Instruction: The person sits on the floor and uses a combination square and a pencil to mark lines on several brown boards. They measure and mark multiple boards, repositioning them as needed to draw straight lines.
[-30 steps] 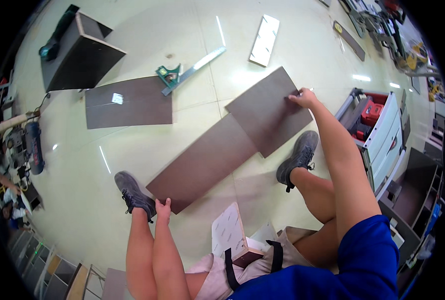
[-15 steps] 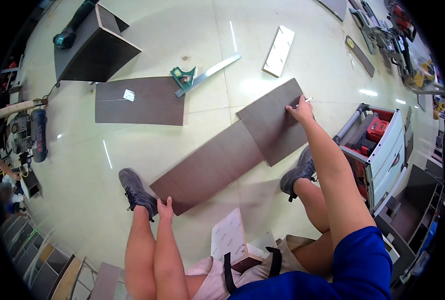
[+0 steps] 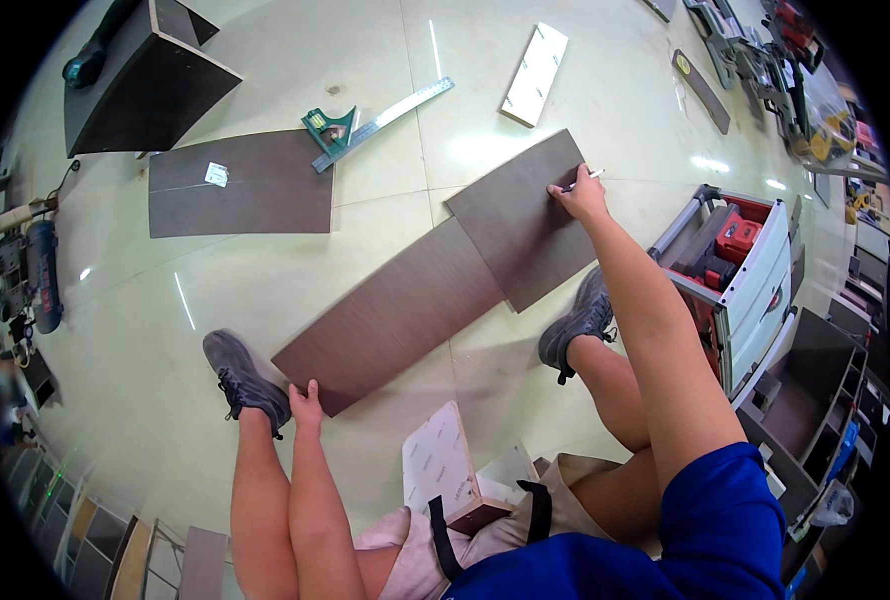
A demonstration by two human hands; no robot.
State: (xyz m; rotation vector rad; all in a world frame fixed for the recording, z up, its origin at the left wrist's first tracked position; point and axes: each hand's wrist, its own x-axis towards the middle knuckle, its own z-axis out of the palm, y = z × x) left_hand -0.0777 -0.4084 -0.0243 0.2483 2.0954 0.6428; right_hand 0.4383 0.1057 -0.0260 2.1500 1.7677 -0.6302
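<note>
Two brown boards lie on the floor, meeting with a small offset. My left hand (image 3: 306, 409) grips the near left end of the longer board (image 3: 390, 312), close to my left shoe. Its fingertips are partly hidden at the edge. At the far right, my right hand (image 3: 582, 197) is closed round a slim white pen (image 3: 597, 174), whose end sticks out. The fingers of that hand rest on the second board (image 3: 520, 222), near its right edge.
A brown panel (image 3: 240, 200) with a green-headed combination square (image 3: 330, 130) lies far left, near a dark box (image 3: 155, 80). A white strip (image 3: 535, 75) lies far ahead. An open tool case (image 3: 755, 270) stands right. A white-faced board piece (image 3: 437, 455) is between my legs.
The whole view has shifted, so the scene sits slightly farther left and up. Both hands keep their places on the boards, and the boards stay together.
</note>
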